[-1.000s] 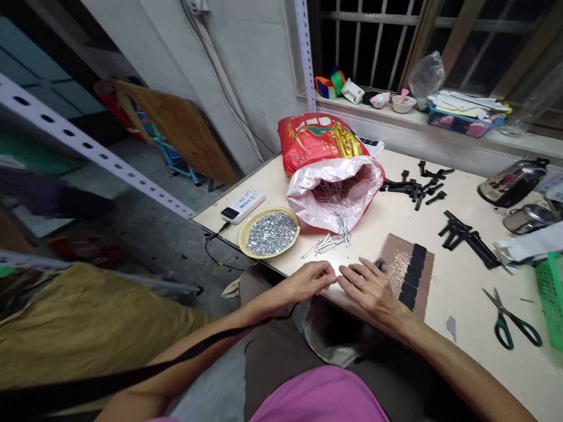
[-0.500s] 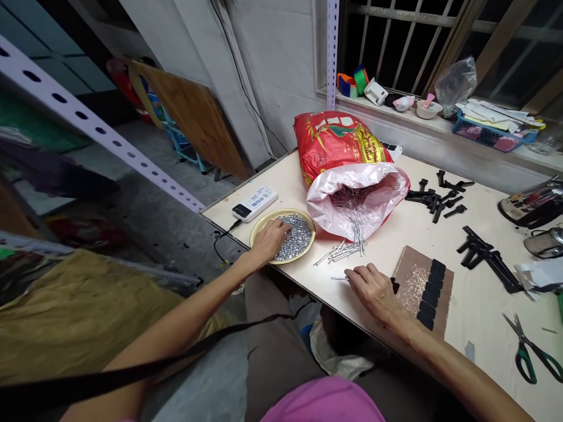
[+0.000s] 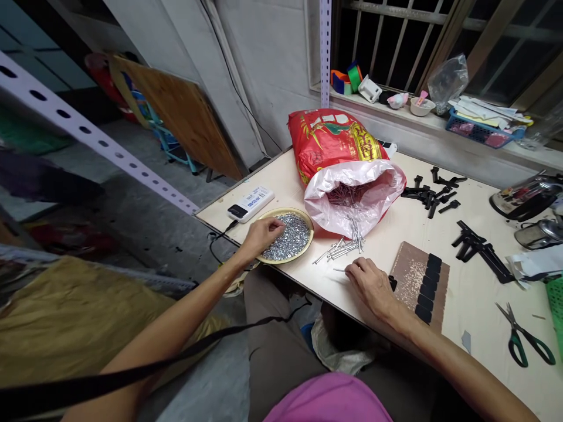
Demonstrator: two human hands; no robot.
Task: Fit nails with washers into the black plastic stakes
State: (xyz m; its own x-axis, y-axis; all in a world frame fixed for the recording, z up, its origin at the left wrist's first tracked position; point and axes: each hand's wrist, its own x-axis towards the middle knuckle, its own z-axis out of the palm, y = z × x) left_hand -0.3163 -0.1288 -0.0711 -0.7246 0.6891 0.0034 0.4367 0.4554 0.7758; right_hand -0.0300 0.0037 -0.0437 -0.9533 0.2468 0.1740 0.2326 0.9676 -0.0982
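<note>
My left hand (image 3: 260,235) is over the near-left side of a cream bowl (image 3: 311,237) of tiny shiny metal pieces (image 3: 290,237). Its thumb and fingertips are pinched together; whatever lies between them is too small to make out. Resting low over the table, my right hand (image 3: 369,282) is closed on a thin silver metal rod (image 3: 338,270), whose tip points left. A small black part (image 3: 393,283) shows at the other side of that hand; whether it joins the rod is hidden. Loose silver rods (image 3: 345,250) lie between the bowl and my right hand.
A red bag (image 3: 338,143) lies open behind the rods, with more rods inside. A brown board (image 3: 404,272) carries a row of black pads. Black parts (image 3: 428,196), scissors (image 3: 516,334) and a kettle (image 3: 523,199) lie to the right; a white device (image 3: 250,203) sits left.
My left hand has drawn back toward the bowl's left edge, its fingertips now pinched rather than down among the metal pieces. My right hand still holds the rod in nearly the same place.
</note>
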